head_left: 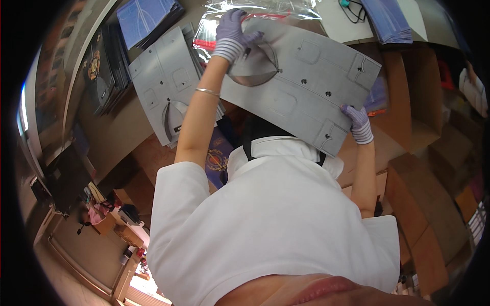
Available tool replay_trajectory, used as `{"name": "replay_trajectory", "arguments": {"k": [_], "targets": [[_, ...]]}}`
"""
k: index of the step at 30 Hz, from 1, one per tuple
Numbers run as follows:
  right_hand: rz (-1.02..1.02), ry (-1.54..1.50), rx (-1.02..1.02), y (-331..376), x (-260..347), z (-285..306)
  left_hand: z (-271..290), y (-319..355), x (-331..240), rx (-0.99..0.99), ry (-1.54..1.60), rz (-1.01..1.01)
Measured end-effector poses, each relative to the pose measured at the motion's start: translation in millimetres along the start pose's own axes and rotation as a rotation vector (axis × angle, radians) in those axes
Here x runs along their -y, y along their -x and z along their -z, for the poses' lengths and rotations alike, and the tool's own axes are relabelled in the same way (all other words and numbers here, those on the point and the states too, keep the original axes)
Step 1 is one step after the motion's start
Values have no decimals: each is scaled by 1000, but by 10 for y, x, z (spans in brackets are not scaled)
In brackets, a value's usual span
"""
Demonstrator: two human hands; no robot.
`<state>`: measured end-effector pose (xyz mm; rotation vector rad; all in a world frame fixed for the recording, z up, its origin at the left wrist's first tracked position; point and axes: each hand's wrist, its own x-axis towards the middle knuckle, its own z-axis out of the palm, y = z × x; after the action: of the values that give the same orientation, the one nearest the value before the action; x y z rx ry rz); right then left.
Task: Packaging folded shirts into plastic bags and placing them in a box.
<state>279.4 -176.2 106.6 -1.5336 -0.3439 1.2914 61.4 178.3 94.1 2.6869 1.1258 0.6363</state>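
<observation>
Grey die-cut cardboard sheet (306,86), flat, scored with fold lines and punched with small dark holes, is held up above the work surface between both hands, tilted with its right end lower. Left hand (232,33), in a purple glove with a striped cuff, is closed on the sheet's upper left part beside a curved cut-out flap that bends away from the board. Right hand (359,124), gloved the same way, pinches the sheet's lower right edge near a small tab cut. A thin metal bracelet (206,92) sits on the left forearm. Behind the sheet's top edge lies a clear plastic bag (255,15) with red trim, partly covered. To the left, a stack of matching grey die-cut sheets (163,81) rests on the table (122,137), with dark printed sheets (104,71) beyond it. Brown cardboard boxes (423,204) stand at the right.
</observation>
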Motion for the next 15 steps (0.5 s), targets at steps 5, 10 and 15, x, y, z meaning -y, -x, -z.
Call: {"name": "replay_trajectory", "arguments": {"k": [5, 10, 15], "targets": [[8, 13, -37, 38, -73, -34, -167, 395, 502, -213, -61, 306], [59, -123, -169, 194, 49, -153, 17, 474, 612, -145, 18, 324], [120, -42, -149, 118, 124, -164, -109, 236, 64, -28, -24, 403]]}}
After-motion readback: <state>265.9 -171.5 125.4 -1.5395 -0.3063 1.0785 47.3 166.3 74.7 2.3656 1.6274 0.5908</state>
